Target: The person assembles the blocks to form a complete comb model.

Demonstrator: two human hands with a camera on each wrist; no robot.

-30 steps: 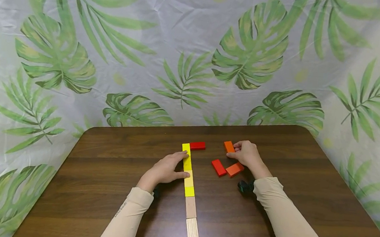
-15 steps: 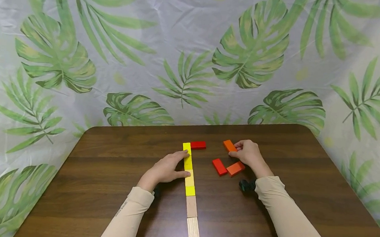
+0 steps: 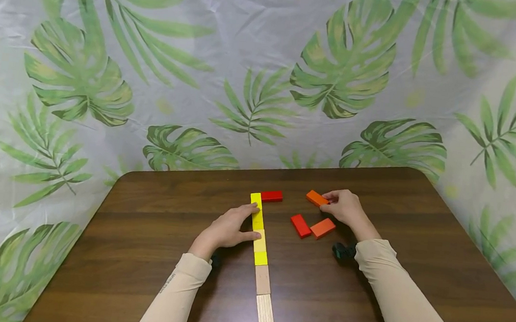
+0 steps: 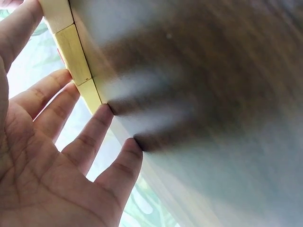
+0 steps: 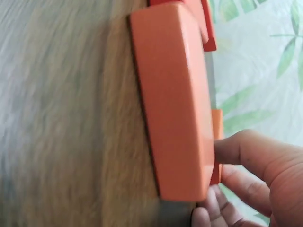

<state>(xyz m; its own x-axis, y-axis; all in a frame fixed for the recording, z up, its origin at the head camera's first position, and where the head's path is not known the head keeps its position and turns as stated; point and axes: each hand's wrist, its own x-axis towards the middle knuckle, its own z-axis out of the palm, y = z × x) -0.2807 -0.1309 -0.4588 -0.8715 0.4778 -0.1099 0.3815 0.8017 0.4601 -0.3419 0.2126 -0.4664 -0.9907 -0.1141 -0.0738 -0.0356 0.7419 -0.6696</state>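
Leafy cloth behind, table below, and down it runs the row of yellow and wooden blocks! Left hand, fingers spread, rests against the row; right hand pinches the orange block by one end, toward the far side. Just nearer, a red block and coral block; another red block at the row's far end.

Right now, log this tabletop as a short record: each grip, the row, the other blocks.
block row: yellow shades far, plain wood near
left grip: fingers touching the row's yellow part
right grip: pinches the orange block by one end
far end: red block crosswise, right of the row
loose: second red block, coral block; whether they touch is unclear
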